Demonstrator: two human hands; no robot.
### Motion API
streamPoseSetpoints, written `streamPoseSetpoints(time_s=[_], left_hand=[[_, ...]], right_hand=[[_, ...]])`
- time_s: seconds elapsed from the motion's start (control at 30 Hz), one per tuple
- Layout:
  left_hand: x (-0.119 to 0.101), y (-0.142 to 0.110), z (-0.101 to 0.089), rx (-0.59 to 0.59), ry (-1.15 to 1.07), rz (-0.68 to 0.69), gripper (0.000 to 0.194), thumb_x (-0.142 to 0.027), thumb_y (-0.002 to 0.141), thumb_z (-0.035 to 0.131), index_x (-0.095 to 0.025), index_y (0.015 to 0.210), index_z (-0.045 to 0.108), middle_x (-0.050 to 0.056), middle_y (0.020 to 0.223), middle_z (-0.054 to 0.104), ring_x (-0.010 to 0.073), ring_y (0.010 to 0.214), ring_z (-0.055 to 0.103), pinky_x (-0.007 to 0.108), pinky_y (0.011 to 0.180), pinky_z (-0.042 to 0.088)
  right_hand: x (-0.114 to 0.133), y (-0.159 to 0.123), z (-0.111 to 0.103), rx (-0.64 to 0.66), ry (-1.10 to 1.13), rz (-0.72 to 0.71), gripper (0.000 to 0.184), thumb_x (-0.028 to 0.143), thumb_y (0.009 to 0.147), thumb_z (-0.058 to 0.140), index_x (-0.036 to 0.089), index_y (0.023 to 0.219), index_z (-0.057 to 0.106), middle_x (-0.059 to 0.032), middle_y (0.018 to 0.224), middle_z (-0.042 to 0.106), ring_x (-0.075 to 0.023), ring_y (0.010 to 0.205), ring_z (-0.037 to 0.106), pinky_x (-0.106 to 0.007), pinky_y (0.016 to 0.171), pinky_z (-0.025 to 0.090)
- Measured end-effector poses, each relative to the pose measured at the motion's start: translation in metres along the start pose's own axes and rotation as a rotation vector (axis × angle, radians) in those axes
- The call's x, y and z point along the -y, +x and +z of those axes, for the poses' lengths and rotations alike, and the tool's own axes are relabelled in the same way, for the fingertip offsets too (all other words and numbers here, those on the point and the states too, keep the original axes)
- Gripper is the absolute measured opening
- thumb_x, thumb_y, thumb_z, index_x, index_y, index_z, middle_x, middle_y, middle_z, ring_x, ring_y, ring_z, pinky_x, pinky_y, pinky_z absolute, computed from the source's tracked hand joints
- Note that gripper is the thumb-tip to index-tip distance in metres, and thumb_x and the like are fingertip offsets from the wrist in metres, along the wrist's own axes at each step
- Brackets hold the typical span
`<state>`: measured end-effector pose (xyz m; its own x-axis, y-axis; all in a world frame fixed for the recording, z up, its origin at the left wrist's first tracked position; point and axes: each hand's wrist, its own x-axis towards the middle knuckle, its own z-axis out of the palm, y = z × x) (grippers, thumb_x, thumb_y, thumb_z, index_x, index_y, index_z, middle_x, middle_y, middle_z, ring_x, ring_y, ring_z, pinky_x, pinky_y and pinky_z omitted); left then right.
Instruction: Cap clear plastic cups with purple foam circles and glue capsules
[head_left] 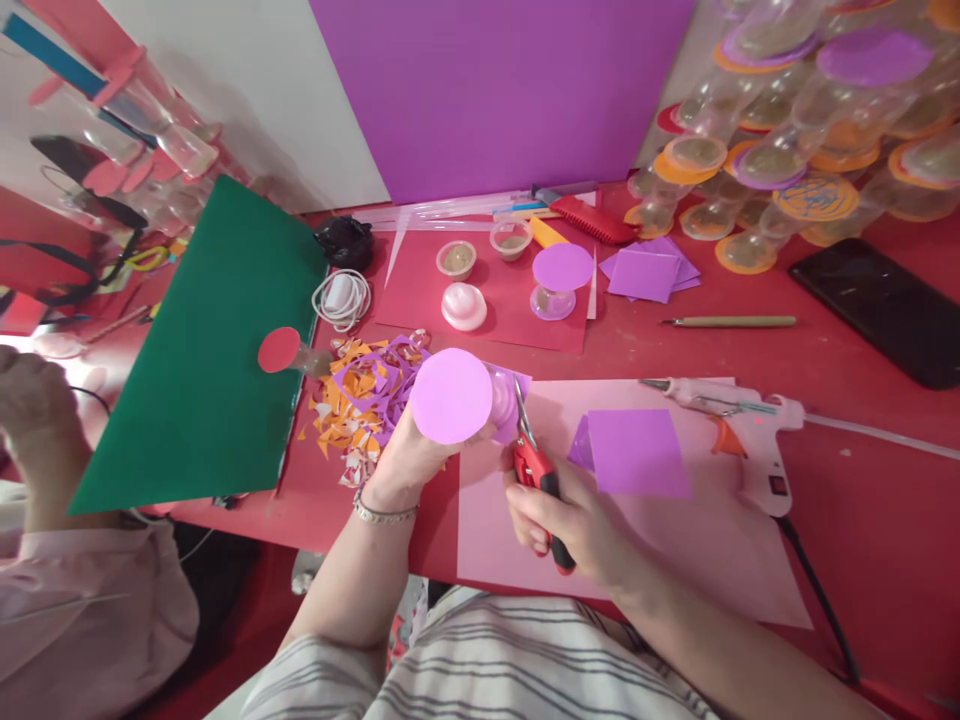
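My left hand (pixel 411 450) is closed around a clear plastic hourglass (pixel 504 396). A round purple paper disc (pixel 451 396) covers the end towards me. At its far end sits a purple paper piece with a square corner. My right hand (pixel 559 515) grips red-and-black scissors (pixel 531 462), their blades at the edge of that paper. On the pink sheet (pixel 525 545) below lie purple paper squares (pixel 637 452). A heap of orange and purple paper scraps (pixel 367 390) lies left of the hourglass. My left fingers are mostly hidden behind the disc.
A pink glue gun (pixel 739 408) lies at right, near a craft knife (pixel 731 322) and a black phone (pixel 881 310). Finished hourglasses (pixel 757 165) stack at back right. A green board (pixel 217 350) stands at left, beside another person's hand (pixel 34 405). Small cups (pixel 456 260) stand behind.
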<state>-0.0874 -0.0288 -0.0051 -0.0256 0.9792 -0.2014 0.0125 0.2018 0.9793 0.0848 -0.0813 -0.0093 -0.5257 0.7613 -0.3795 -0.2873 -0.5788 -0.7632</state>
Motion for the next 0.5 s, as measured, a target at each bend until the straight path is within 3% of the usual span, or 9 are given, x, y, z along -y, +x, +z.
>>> streamPoseSetpoints(time_s=[0.13, 0.3, 0.5], left_hand=[[0.005, 0.0, -0.001, 0.04, 0.027, 0.019, 0.063, -0.033, 0.057, 0.094, -0.022, 0.11, 0.062, 0.004, 0.1, 0.069, 0.0195, 0.09, 0.068, 0.033, 0.085, 0.06], [0.008, 0.003, -0.006, 0.106, 0.23, 0.251, 0.059, -0.044, 0.067, 0.088, -0.02, 0.114, 0.06, 0.011, 0.114, 0.072, 0.0245, 0.101, 0.071, 0.035, 0.089, 0.061], [0.013, 0.006, -0.009, 0.12, 0.403, 0.356, 0.052, -0.052, 0.078, 0.077, -0.021, 0.116, 0.058, 0.011, 0.115, 0.072, 0.0241, 0.103, 0.072, 0.034, 0.09, 0.062]], right_hand=[[-0.004, 0.001, 0.001, -0.046, 0.006, -0.008, 0.03, 0.043, 0.081, 0.061, 0.024, 0.095, 0.043, 0.0132, 0.053, 0.042, -0.0071, 0.041, 0.037, -0.023, 0.044, 0.034], [-0.007, 0.003, 0.0, -0.071, -0.046, -0.026, 0.027, 0.042, 0.08, 0.061, 0.024, 0.093, 0.046, 0.0124, 0.055, 0.042, -0.0074, 0.043, 0.038, -0.023, 0.045, 0.035], [-0.004, 0.002, -0.001, -0.057, -0.051, -0.05, 0.024, 0.04, 0.081, 0.059, 0.023, 0.093, 0.046, 0.0121, 0.054, 0.042, -0.0078, 0.044, 0.038, -0.023, 0.046, 0.035]])
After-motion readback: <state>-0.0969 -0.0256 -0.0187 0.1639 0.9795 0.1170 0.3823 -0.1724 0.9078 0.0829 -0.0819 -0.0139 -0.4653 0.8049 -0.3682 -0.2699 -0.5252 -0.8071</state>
